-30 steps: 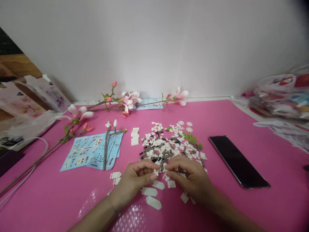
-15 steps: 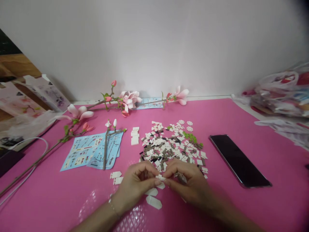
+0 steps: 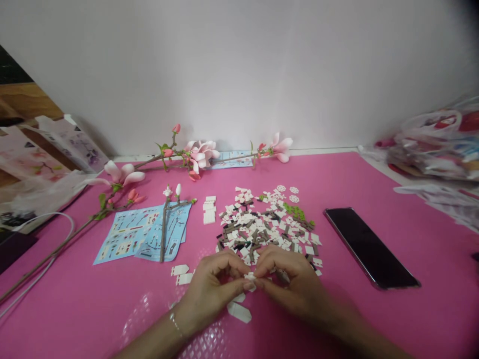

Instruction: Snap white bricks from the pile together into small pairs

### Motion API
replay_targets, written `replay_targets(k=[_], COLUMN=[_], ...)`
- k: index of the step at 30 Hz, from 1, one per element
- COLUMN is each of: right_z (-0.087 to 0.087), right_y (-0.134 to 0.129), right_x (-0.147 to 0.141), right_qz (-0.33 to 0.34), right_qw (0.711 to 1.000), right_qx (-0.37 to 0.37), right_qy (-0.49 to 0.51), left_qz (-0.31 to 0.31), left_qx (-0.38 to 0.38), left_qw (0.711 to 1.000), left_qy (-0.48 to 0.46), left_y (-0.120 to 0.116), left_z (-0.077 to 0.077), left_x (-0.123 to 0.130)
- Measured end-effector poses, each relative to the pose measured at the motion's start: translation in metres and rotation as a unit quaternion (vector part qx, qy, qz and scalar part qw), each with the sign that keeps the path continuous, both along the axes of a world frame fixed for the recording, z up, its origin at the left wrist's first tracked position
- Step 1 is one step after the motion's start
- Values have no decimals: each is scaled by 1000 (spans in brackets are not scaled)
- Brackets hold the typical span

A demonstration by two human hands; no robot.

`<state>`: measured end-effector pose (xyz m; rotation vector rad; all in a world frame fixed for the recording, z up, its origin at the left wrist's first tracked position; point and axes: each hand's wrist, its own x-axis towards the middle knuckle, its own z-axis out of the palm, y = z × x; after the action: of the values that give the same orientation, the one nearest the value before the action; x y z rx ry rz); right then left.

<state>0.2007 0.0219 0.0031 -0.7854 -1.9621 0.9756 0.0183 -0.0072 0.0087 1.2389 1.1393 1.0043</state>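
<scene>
I'm holding my left hand (image 3: 209, 286) and right hand (image 3: 295, 286) close together, fingers curled and fingertips (image 3: 247, 285) almost meeting at the centre, while my left forearm (image 3: 149, 339) and right forearm (image 3: 362, 336) are angling inward from below.

Fingers (image 3: 242, 285) now pinch wht brick (image 3: 250, 275) (tiny).

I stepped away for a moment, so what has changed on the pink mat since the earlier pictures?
The left hand and right hand have moved together, toward the near edge of the pile of plastic pieces, and now pinch a small white piece between them. The phone and instruction sheet stayed put.
</scene>
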Motion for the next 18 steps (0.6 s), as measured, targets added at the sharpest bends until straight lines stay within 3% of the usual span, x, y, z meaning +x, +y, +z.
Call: replay_targets(k=[10,18], right_z=[5,2], right_y=[-1,-1], right_x=[-2,-2], right_qz=[-22,-10], right_qw=[999,996], right_qx=[-22,82], right_qy=[-42,-28], left_qz=[-16,-19], left_qx=[105,165], left_qw=[993,984], left_qy=[49,63], left_y=[0,0], left_z=[-3,-4], left_x=[-2,-3])
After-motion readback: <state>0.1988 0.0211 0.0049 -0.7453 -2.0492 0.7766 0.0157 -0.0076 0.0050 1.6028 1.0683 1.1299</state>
